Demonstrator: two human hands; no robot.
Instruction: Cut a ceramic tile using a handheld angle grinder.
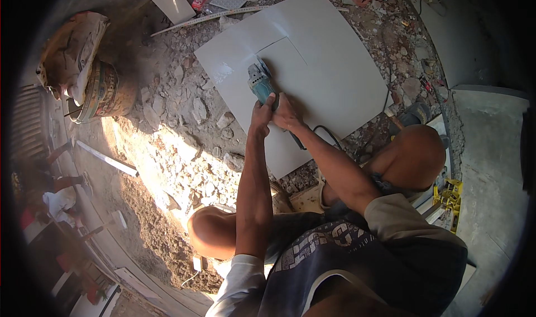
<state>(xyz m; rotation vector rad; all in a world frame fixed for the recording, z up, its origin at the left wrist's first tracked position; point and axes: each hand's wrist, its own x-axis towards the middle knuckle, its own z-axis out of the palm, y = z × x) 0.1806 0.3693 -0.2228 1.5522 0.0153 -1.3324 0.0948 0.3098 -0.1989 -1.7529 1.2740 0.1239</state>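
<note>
A teal angle grinder (261, 84) is gripped from both sides by my left hand (261, 117) and my right hand (286, 114), fingers closed around its body. Its disc meets a large pale tile (335, 77), and a whitish dusty patch lies on the surface beside it. Thin dark lines forming a corner mark the tile just beyond the disc. From the grinder's rear a black cord (328, 131) loops over the tile toward my right knee. Whether the disc is spinning I cannot tell.
Broken rubble (199, 110) surrounds the tile. At the left stands a bucket (106, 94) with a crumpled sack on it. A long thin strip (206, 19) lies beyond the tile's far edge. Yellow plastic pieces (448, 200) sit right of my knee, beside a grey concrete ledge (491, 149).
</note>
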